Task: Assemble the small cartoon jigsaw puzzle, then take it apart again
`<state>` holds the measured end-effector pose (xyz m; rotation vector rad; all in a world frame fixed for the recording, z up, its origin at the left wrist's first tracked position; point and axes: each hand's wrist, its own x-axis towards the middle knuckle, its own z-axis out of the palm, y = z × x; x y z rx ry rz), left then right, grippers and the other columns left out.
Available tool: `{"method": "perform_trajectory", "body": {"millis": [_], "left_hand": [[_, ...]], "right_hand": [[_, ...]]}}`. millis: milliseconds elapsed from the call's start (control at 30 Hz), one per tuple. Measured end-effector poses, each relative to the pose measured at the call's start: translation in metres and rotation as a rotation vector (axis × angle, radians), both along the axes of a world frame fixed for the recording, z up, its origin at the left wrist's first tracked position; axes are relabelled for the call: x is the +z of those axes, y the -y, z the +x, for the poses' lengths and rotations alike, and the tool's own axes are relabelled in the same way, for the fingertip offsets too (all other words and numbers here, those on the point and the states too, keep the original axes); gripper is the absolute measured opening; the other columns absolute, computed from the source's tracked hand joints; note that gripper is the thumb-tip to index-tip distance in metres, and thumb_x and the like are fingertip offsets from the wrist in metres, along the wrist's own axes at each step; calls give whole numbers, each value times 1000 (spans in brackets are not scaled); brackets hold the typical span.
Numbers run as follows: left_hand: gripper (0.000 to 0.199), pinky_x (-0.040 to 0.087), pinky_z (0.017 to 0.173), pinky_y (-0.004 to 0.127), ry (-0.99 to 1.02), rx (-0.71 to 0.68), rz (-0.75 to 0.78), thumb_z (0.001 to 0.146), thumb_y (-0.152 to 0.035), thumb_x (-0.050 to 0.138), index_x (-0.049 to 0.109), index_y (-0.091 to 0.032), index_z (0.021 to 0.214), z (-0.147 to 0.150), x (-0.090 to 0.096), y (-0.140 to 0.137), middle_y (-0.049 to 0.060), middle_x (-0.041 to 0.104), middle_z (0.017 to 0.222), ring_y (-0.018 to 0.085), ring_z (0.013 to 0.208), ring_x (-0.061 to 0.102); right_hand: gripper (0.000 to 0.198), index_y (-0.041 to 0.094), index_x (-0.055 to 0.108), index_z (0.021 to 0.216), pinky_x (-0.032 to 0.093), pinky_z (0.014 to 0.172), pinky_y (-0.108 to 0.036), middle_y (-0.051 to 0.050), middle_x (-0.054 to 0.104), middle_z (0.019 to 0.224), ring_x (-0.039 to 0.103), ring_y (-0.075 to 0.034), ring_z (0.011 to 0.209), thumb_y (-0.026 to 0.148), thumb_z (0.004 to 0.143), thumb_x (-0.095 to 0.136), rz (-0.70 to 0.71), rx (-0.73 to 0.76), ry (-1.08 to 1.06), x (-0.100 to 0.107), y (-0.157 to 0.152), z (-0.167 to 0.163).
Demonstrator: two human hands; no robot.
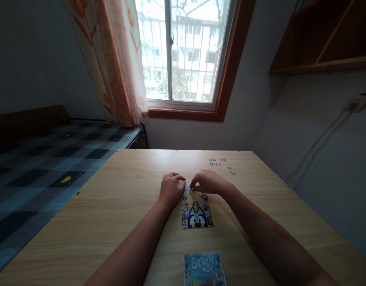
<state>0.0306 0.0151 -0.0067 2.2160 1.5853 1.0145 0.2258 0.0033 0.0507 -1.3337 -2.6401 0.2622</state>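
Puzzle (197, 219) is risking far-end bumps from my pinched right hand (209, 181) and half-curled left hand (171, 186), holds unclear.

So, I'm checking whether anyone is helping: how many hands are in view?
2. The left hand is at the puzzle's far left corner; the right hand is over its far part. No other hand shows, and none seems hidden.

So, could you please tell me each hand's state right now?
Left hand: loosely curled by the puzzle; grip unclear.
Right hand: pinched shut over it; any held item unclear.
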Motion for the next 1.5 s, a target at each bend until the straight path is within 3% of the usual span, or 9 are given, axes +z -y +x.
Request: {"method": "perform_trajectory", "body": {"millis": [267, 800, 900, 1000, 1167, 1333, 1500], "left_hand": [[21, 43, 101, 43, -94, 23, -1, 78, -27, 71, 77, -23, 98, 2, -2, 4, 8, 71, 109, 30, 109, 57], [15, 43, 100, 44, -119, 3, -7, 80, -29, 69, 77, -23, 90, 3, 1, 4, 9, 72, 106, 32, 107, 59], [17, 44, 100, 44, -122, 8, -2, 84, -30, 65, 77, -22, 93, 2, 2, 4, 10, 72, 106, 32, 106, 60], [21, 43, 102, 43, -123, 22, 0, 86, -31, 63, 76, -21, 99, 3, 3, 4, 10, 72, 110, 31, 109, 59], [37, 40, 109, 44, -207, 57, -32, 86, -43, 67, 71, -22, 117, 6, 4, 6, 10, 65, 130, 30, 123, 55], [50, 36, 113, 47, -333, 64, -68, 82, -50, 70, 68, -23, 125, 8, 8, 7, 13, 60, 139, 33, 131, 51], [51, 35, 113, 47, -363, 76, -79, 82, -52, 69, 68, -25, 126, 10, 9, 7, 12, 59, 141, 32, 131, 50]], "right_hand": [[20, 32, 82, 97, 47, 78, -25, 0, 78, 97, 70, -17, 90, 22, 82, 72, 5, 22, 4, -3, 1, -3], [17, 28, 82, 97, 39, 69, -24, -2, 73, 94, 61, -13, 76, 24, 88, 67, 2, 38, -52, -5, 1, -1], [16, 24, 80, 94, 40, 71, -24, -3, 72, 90, 61, -14, 79, 28, 93, 64, 106, -18, -189, -3, -4, 6], [20, 19, 78, 89, 41, 76, -27, -5, 70, 84, 60, -16, 81, 29, 96, 61, 305, -191, -316, -4, -13, 18], [22, 18, 74, 85, 42, 80, -29, -4, 66, 76, 59, -18, 81, 26, 97, 57, 561, -387, -426, -25, -21, 31], [21, 19, 73, 83, 41, 76, -27, -3, 65, 72, 58, -16, 76, 26, 96, 57, 560, -345, -419, -48, -19, 25], [22, 19, 73, 84, 40, 77, -26, -1, 63, 70, 56, -14, 73, 27, 97, 57, 506, -264, -412, -53, -19, 20]]}}
